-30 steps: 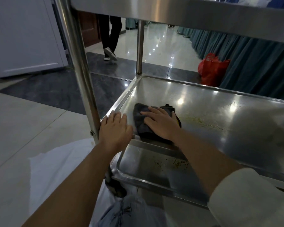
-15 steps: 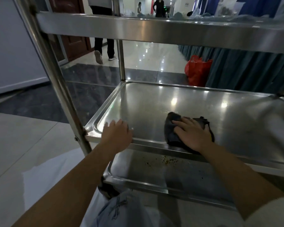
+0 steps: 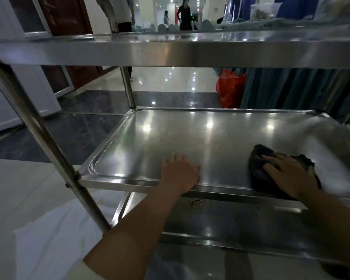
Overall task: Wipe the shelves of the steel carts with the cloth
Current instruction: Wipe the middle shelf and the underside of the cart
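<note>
Nearest me, under the middle shelf, the dull steel bottom shelf (image 3: 240,225) carried a scatter of brown crumbs (image 3: 196,202) just below that shelf's front rim. My left hand (image 3: 179,174) lay flat, palm down, fingers spread only slightly, over the front rim of the shiny rimmed steel middle shelf (image 3: 190,138); it held nothing and simply pressed on the metal. My right hand (image 3: 289,174) lay further right along that same front rim, fingers extended and fairly flat on top of the crumpled dark grey cloth (image 3: 259,168), pinning it to the shelf rather than gripping it. The cloth sat on the middle shelf's front right part, bunched out to the left of my fingers. Above the middle shelf ran the broad steel top shelf (image 3: 170,51). Beyond the middle shelf's far rim, a red plastic bag (image 3: 229,88) stood on the glossy floor beside dark teal curtains (image 3: 287,87).
</note>
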`<state>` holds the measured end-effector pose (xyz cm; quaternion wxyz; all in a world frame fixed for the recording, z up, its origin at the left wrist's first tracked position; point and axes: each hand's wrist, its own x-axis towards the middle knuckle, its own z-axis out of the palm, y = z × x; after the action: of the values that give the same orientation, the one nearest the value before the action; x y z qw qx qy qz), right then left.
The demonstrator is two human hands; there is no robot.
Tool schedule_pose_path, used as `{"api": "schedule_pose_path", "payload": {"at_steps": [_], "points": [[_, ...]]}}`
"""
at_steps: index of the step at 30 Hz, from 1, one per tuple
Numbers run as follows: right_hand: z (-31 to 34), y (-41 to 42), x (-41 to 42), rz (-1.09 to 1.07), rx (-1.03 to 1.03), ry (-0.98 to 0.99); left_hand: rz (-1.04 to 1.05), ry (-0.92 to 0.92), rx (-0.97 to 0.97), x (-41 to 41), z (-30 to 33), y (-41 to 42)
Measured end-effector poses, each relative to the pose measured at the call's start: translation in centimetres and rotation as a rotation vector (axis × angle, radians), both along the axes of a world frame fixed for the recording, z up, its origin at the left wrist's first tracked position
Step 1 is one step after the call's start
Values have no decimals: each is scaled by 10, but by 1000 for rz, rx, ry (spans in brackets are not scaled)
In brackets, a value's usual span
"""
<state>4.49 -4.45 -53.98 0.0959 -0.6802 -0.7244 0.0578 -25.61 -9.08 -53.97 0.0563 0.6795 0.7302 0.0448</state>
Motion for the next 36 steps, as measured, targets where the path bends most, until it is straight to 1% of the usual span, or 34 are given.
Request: {"api": "schedule_pose_path", "payload": {"at_steps": [3,6,8,11,13,17,19,21,22,24,28,31,33,36], "points": [[1,-3,-15,-30,-21,-37,-55,7,3,27,0,3],[-3,-6,-46,111,2,-39,-113,28,54,54,-4,7],[-4,-5,-54,235,27,-35,-126,41,115,54,-8,7],[-3,0,-26,317,6,20,-153,3,99,46,-13,8],[-4,3,9,260,20,49,-151,21,94,45,-16,9],[1,9,90,15,22,42,-133,40,133,50,-20,11],[2,11,106,-103,1,3,-131,41,138,52,-21,12],[4,13,96,-158,-20,-25,-126,49,144,54,-21,13],[5,13,84,-150,-27,-29,-126,57,146,55,-22,14],[5,14,52,-62,-24,-9,-126,72,139,55,-22,15],[0,9,-18,221,2,12,-120,90,134,53,-22,15],[-6,4,-19,380,-9,64,-126,85,122,51,-22,15],[-6,4,12,365,11,94,-133,92,103,51,-20,14],[-6,5,79,195,49,73,-138,101,101,52,-19,14]]}}
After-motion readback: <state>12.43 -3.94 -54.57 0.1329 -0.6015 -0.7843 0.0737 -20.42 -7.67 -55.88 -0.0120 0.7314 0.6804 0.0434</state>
